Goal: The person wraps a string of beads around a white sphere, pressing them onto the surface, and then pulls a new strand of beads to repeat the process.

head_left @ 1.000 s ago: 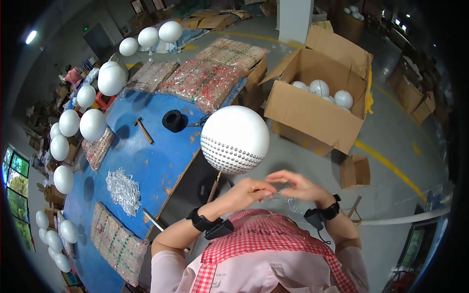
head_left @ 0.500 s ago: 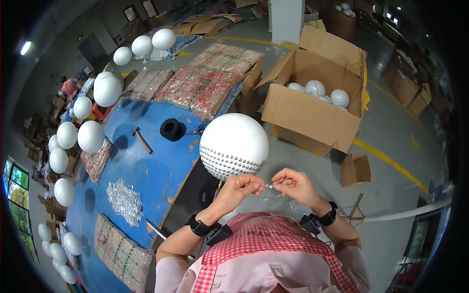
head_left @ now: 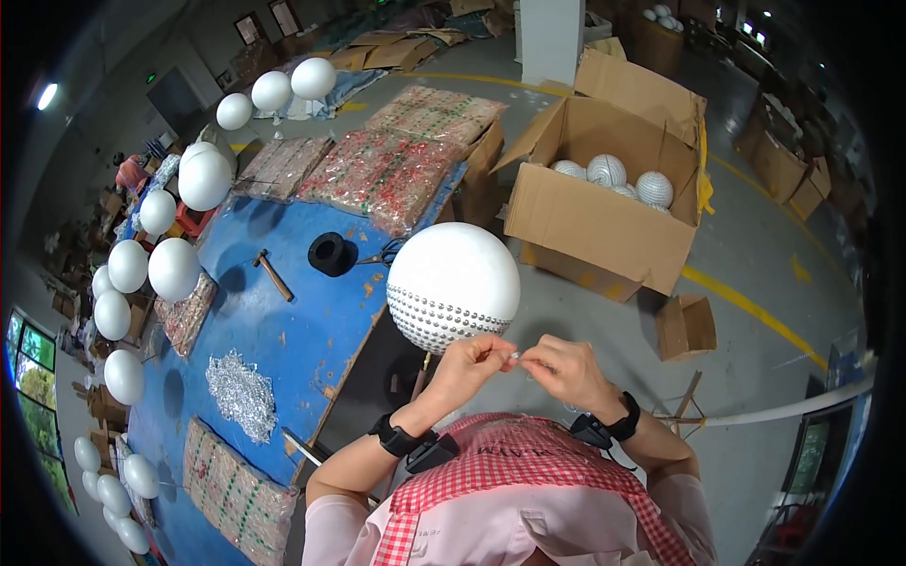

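Observation:
A large white ball (head_left: 455, 259) stands before me, its lower half ringed with rows of small silver beads. Just below it my left hand (head_left: 472, 366) is closed, thumb and fingertips pinching a tiny silvery-white piece (head_left: 513, 356), perhaps part of a bead strand. My right hand (head_left: 568, 368) is also closed, its fingertips meeting the left ones at that piece. What exactly lies between the fingers is too small to make out. A thin stick (head_left: 422, 374) shows under the ball, beside my left hand.
On the blue table (head_left: 326, 344) lie a hammer (head_left: 274, 274), a black spool (head_left: 332, 253), scissors (head_left: 385, 255), a pile of silver strands (head_left: 241, 396) and wrapped packs (head_left: 382, 174). White balls (head_left: 175, 269) line its left side. An open carton (head_left: 595, 222) holds bead-covered balls.
My right hand has turned and come closer to my left, so the fingertips now almost touch. The silvery strand that dangled below the right hand is now mostly hidden.

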A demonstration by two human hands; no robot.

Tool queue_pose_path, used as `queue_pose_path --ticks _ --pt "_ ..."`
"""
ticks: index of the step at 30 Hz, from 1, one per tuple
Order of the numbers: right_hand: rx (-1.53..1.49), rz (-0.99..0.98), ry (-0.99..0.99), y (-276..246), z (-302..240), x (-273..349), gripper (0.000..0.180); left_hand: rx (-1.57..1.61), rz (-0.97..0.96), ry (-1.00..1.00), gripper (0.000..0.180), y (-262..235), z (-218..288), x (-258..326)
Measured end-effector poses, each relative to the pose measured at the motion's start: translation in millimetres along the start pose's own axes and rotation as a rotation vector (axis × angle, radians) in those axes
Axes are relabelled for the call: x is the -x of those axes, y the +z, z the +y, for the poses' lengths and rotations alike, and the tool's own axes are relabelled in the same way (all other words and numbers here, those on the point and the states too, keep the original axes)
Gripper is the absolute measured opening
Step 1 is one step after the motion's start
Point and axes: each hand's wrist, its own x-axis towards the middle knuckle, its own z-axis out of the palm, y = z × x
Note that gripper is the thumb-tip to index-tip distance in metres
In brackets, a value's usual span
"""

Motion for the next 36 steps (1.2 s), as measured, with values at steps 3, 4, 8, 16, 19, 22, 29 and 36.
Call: queue_pose_path --ticks 3,4,8,16,19,22,29,36 --pt "-0.452 -0.096 0.503 2.4 4.1 0.7 0.003 -0.337 0.148 0.242 0.026 3.0 0.0 2.8" --pt "-0.605 -0.060 0.533 1.4 6.7 1.0 0.004 -0.446 0.174 0.307 0.029 1.7 -0.5 4.9" --pt "-1.092 0.022 0.693 -6.2 18.9 0.8 0.003 -0.661 0.266 0.473 0.033 -11.2 -4.5 16.1" --pt "-1.224 0.076 0.729 -2.3 15.8 -8.7 0.004 -0.719 0.617 0.440 0.046 -43.1 -9.4 27.3" --pt "-1.279 0.050 0.756 0.7 10.8 -15.6 0.004 -0.767 0.644 0.355 0.065 -49.7 -11.9 25.4" --pt "-1.285 0.042 0.789 3.6 6.0 -22.1 0.004 -0.708 0.652 0.308 0.079 -52.3 -14.3 23.6" --pt "-1.262 0.018 0.797 12.0 -5.3 -32.6 0.004 -0.486 0.569 0.221 0.103 -58.9 -13.6 15.5" --pt "-1.135 0.086 0.631 31.1 -16.1 -41.4 0.006 -0.670 0.634 0.272 0.106 -52.3 -11.4 8.0"
